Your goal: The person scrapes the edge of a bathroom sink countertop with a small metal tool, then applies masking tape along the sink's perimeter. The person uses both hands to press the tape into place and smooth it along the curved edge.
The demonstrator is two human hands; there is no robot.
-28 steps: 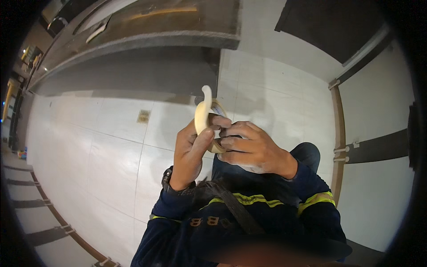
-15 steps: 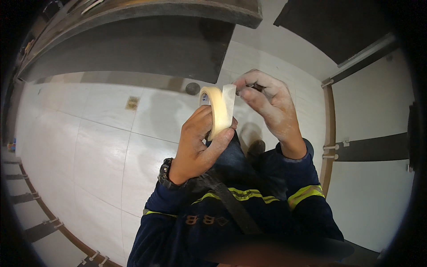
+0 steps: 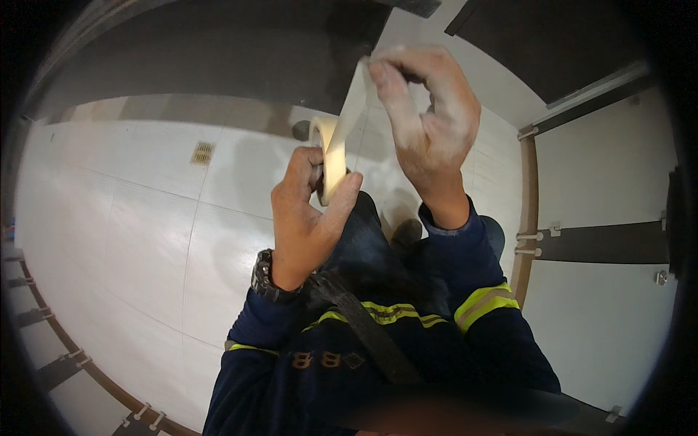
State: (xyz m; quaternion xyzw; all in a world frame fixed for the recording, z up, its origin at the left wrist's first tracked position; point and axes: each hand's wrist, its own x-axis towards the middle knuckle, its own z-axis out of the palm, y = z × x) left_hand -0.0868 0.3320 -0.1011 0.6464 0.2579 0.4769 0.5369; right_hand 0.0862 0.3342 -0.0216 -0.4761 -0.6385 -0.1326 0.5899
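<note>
My left hand (image 3: 309,211) grips a roll of cream masking tape (image 3: 331,156), held on edge in front of my chest. A strip of tape (image 3: 355,98) runs up from the roll to my right hand (image 3: 429,120), whose thumb and fingers pinch its free end above and to the right of the roll. A dark watch (image 3: 263,276) sits on my left wrist. Both sleeves are dark blue with yellow reflective bands.
Below me lies a white tiled floor (image 3: 131,240) with a small square drain (image 3: 202,152). A dark wall or panel (image 3: 218,58) stands ahead. White partition panels (image 3: 603,189) with a wooden edge strip and metal brackets stand on the right. My dark shoe (image 3: 406,234) shows below my hands.
My right hand has risen up and away from the roll, drawing out a longer strip of tape. My left hand kept hold of the roll and lifted slightly.
</note>
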